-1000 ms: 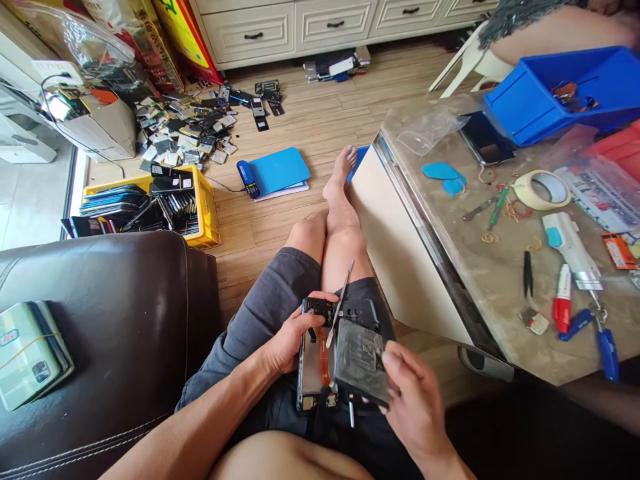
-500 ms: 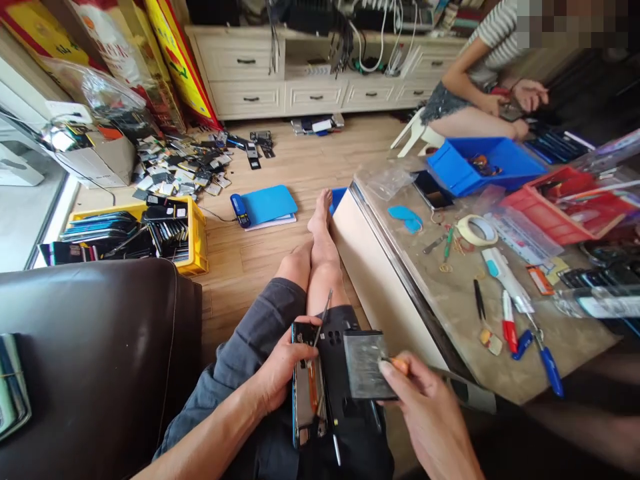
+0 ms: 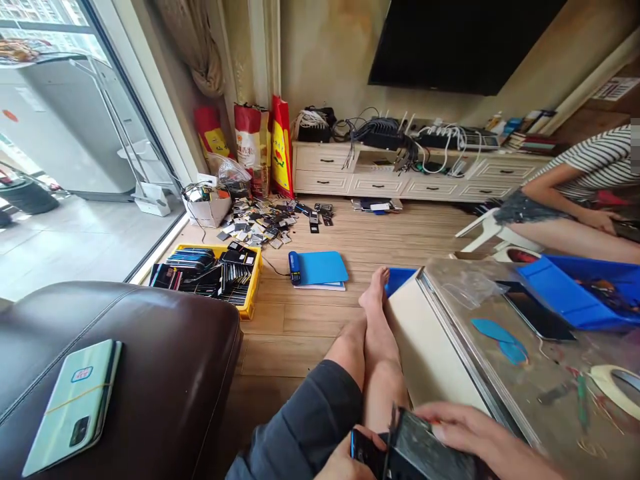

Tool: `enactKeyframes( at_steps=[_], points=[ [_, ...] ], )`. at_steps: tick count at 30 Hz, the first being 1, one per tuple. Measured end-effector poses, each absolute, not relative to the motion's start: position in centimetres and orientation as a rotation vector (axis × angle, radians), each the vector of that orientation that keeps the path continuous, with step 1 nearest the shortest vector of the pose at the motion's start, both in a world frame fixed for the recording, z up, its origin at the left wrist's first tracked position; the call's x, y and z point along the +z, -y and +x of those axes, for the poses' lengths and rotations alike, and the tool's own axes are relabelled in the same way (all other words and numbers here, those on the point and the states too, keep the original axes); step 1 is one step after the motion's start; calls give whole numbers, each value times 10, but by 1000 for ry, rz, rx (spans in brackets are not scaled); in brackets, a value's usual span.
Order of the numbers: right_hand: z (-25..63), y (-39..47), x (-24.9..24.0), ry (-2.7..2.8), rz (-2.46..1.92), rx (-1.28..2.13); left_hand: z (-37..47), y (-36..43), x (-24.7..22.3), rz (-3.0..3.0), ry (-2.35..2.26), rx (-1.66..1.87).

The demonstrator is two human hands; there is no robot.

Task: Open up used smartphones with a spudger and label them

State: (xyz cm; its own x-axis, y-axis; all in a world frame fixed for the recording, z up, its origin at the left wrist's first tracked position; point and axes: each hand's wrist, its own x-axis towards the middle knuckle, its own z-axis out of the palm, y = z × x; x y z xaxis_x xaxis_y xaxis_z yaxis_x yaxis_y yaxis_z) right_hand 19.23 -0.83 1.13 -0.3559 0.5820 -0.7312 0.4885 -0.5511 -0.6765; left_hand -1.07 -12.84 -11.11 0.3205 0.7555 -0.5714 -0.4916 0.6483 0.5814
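Note:
At the bottom of the view my left hand (image 3: pixel 345 460) is closed round an opened phone (image 3: pixel 367 453) with a blue edge, partly cut off by the frame. My right hand (image 3: pixel 465 427) grips a dark grey, flat battery-like piece (image 3: pixel 425 443) by its upper side, close beside the phone and overlapping it. A thin dark tool (image 3: pixel 393 437) stands between the two; which fingers hold it I cannot make out. Both hands are above my lap, in front of the dark shorts (image 3: pixel 310 413).
Right: a table (image 3: pixel 460 287) with a blue bin (image 3: pixel 575 293), black phone (image 3: pixel 537 310) and tape roll (image 3: pixel 617 387). Left: a leather seat (image 3: pixel 165 360) bearing banded phones (image 3: pixel 75 400). Beyond: a yellow crate (image 3: pixel 255 287), blue folder (image 3: pixel 323 268), battery pile (image 3: pixel 260 220), and a seated person (image 3: pixel 575 180).
The view has tilted up and swung left. My right hand has brought the grey piece closer to the phone in my left hand. Both hands now sit lower in the picture.

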Motion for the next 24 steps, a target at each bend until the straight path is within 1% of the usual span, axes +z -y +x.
enactKeyframes(
  at_steps=[2,3,4,6,8,10,12,16,18,21,24],
  points=[
    [133,-30,34,1759,-1502,2146,-13,126,-111,330,-938,833],
    [103,-48,44,1782,-1356,2061,-15,125,-109,319,-945,822],
    [74,-64,53,1714,-1232,1884,-16,126,-106,301,-954,812],
    [28,-89,66,1626,-1168,1757,-16,129,-97,245,-968,788],
    [7,-100,71,1602,-1161,1697,-17,133,-85,177,-982,775],
    [12,-96,64,1671,-1232,1621,-18,136,-75,111,-1002,767],
    [41,-78,50,1756,-1404,1495,-20,136,-68,102,-999,746],
    [121,-15,9,1806,-1881,1204,-24,137,-67,143,-956,751],
    [145,20,-12,1819,-2039,1133,-24,136,-66,152,-931,771],
    [146,60,-38,1820,-2122,1024,-21,120,-60,142,-856,831],
    [134,72,-55,1741,-2167,924,-10,78,-47,161,-793,848]
  ],
)
